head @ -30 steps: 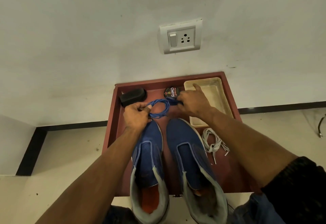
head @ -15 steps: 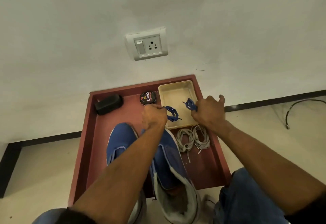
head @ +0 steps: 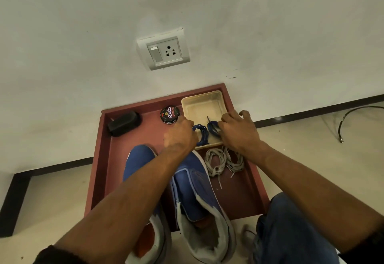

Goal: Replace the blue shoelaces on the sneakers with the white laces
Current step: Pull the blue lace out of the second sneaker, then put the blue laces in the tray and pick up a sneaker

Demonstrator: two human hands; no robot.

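Two blue sneakers, the left sneaker [head: 137, 160] and the right sneaker [head: 195, 193], stand without laces on a red-brown tray [head: 104, 160]. Both hands are over the near end of a cream plastic box [head: 201, 106]. My left hand [head: 180, 137] holds one coiled blue lace [head: 202, 135]. A second blue lace bundle [head: 213, 127] is gripped by my right hand [head: 236, 133]. Both bundles are low inside the box. Two coils of white laces [head: 223, 161] lie on the tray just in front of the box, right of the sneakers.
A round Cherry shoe polish tin [head: 170, 114] and a black shoe brush [head: 124, 123] sit at the tray's far edge by the wall. A wall socket [head: 164, 51] is above. A black cable [head: 353, 118] lies on the floor at right. My knee [head: 295, 228] is at bottom right.
Both hands carried the blue laces from above the sneaker toes to the right and have lowered them into the cream box. The camera view shifted, then closed in.
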